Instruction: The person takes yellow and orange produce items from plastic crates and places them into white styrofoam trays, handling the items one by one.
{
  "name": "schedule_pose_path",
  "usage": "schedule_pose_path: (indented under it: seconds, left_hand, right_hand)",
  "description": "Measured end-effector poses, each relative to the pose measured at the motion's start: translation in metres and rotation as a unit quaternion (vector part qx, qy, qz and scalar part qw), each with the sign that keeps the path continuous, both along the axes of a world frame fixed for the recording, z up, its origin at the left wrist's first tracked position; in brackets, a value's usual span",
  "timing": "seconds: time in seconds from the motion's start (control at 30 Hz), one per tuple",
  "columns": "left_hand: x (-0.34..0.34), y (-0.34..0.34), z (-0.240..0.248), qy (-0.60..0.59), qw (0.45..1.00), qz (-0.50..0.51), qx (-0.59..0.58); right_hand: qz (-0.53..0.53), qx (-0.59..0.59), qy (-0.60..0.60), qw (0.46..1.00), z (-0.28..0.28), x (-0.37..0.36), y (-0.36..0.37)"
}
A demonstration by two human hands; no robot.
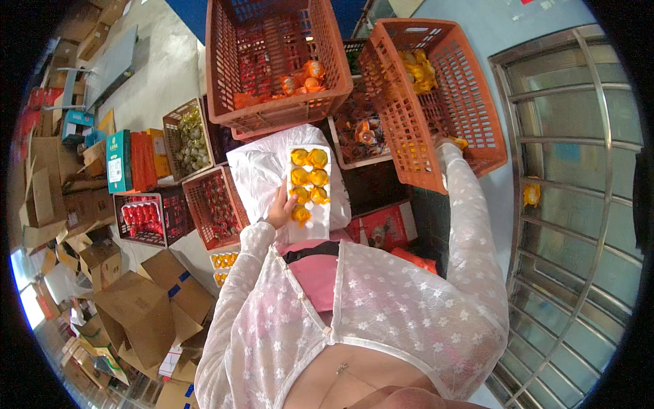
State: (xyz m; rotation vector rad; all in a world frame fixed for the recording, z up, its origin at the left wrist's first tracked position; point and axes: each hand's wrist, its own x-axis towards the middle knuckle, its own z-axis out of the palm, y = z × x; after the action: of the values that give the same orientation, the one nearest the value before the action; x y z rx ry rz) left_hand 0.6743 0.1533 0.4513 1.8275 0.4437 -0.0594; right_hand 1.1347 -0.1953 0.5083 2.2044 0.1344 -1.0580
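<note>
A white tray (317, 221) stands out in front of my chest, held at its left edge by my left hand (280, 206). Round yellow-wrapped pieces (300, 177) sit in its cups in two columns; the lower right cup holds none. My right hand (443, 144) reaches into the tilted orange-brown crate (409, 136) on the right, and the crate wall hides most of its fingers. Beside that hand lies a yellow-wrapped piece (460, 143), and more yellow-wrapped pieces (420, 71) rest farther up in the crate. Whether the right fingers grip anything is hidden.
A large orange-brown crate (279, 112) with some orange-wrapped pieces stands ahead. Behind the tray is a white plastic-covered bundle (255, 163). Crates of red pieces (221, 208) and green pieces (191, 140) stand left, near open cardboard boxes (136, 300). Metal bars (593, 143) line the right.
</note>
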Motion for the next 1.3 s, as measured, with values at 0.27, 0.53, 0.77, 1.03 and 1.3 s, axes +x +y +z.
schedule_pose_path:
  seconds: [0.27,0.53,0.77,1.03,1.3]
  left_hand:
    - [-0.007,0.003,-0.011,0.005,1.000,0.017,-0.005]
    - [-0.004,0.000,-0.011,0.005,1.000,0.019,-0.007]
    - [-0.006,-0.001,-0.021,-0.004,1.000,0.023,-0.011]
    - [-0.006,-0.002,-0.030,-0.007,0.997,0.041,-0.066]
    - [-0.007,-0.003,-0.006,0.004,1.000,0.017,-0.009]
  right_hand:
    - [-0.264,0.786,-0.194,0.524,0.173,-0.090,0.072]
    - [-0.327,0.786,0.160,0.499,0.147,-0.276,0.127]
    - [0.054,0.638,-0.060,0.766,0.047,-0.368,0.163]
    - [0.192,0.562,-0.056,0.803,0.031,-0.389,0.181]
    - [0.271,0.532,-0.056,0.801,0.018,-0.384,0.181]
